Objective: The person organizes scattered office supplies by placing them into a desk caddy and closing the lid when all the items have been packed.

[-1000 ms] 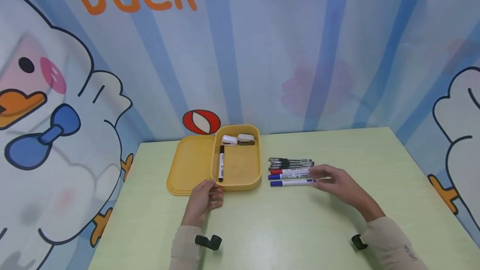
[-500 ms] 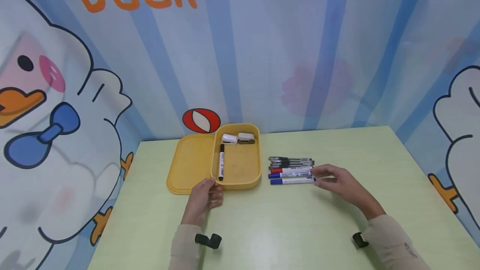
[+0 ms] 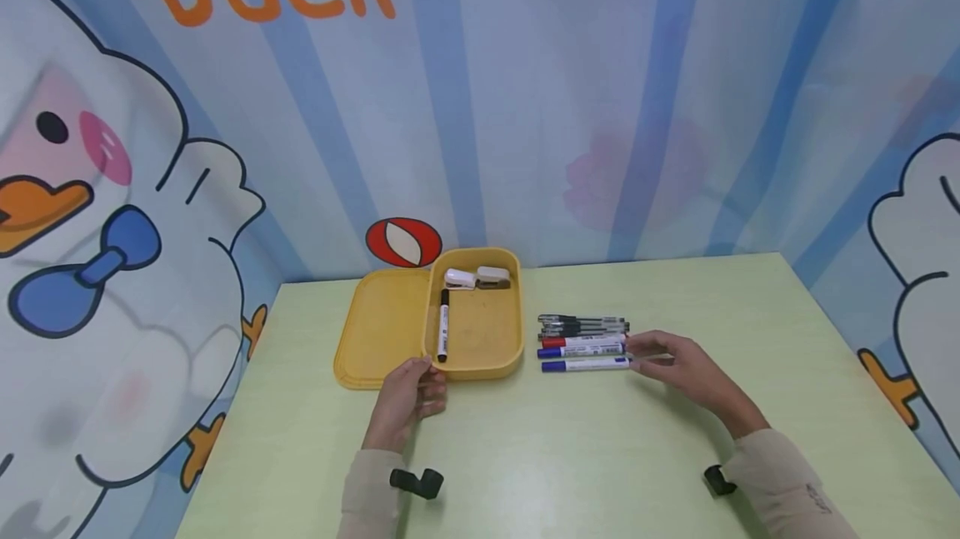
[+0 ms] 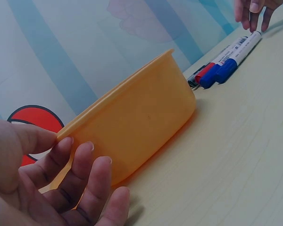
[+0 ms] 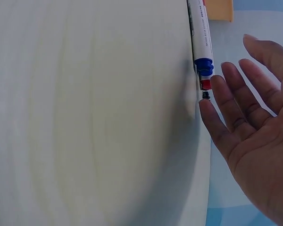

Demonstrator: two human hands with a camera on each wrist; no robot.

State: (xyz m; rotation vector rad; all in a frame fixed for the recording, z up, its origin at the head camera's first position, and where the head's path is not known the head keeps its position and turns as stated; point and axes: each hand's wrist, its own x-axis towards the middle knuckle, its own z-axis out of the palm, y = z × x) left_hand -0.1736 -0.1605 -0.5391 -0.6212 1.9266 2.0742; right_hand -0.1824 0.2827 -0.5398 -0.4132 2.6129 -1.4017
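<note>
My left hand [image 3: 405, 404] pinches the near-left rim of the yellow box [image 3: 480, 371] between thumb and forefinger; the left wrist view shows the other fingers loosely bent near its wall [image 4: 132, 127]. Inside lie a black-capped marker [image 3: 443, 326] and two white stapler-like items [image 3: 476, 278]. My right hand [image 3: 686, 368] hovers at the right ends of the markers, fingers spread and relaxed in the right wrist view, gripping nothing. Beside it lie a blue-capped marker [image 3: 585, 365], a second blue-capped marker [image 3: 588, 351] and a red-capped marker [image 3: 588, 341].
Several black-and-clear pens [image 3: 581, 324] lie in a row behind the markers. The box's yellow lid [image 3: 386, 326] lies flat to its left. A pale green table [image 3: 525, 456] bears everything, and a printed duck curtain [image 3: 525, 106] hangs along its back edge.
My right hand has drawn back slightly to the right, uncovering more of the markers' right ends. The left hand and the box have stayed in place.
</note>
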